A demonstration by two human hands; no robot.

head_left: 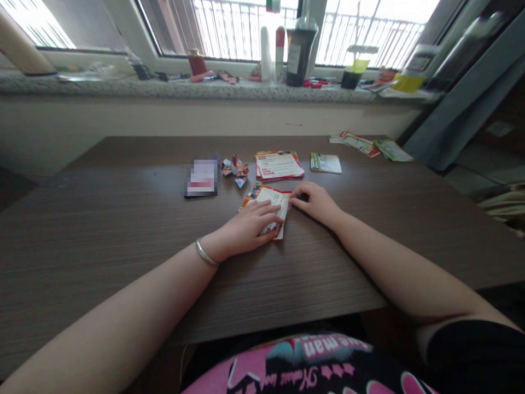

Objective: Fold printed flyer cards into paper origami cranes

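A dark wood-grain table is set against a pale wall below a window; a railing is seen outside, and a grey curtain is hung at right. The speckled sill is cluttered: a red jar, a white bottle, a dark-filled container and a yellow-green cup are lined up along it. On the table, the printed cards are placed near the middle, lying askew, partly covered by the left hand, which is laid flat on top, fingers spread, nothing clenched. The right hand is held at their right edge, thumb and forefinger brought close; whether an edge is pinched cannot be told. Just beyond, a larger card stack is placed, with a smaller stack to its right. Crumpled paper and a pixelated item are set to the left; loose cards are strewn at the far right.
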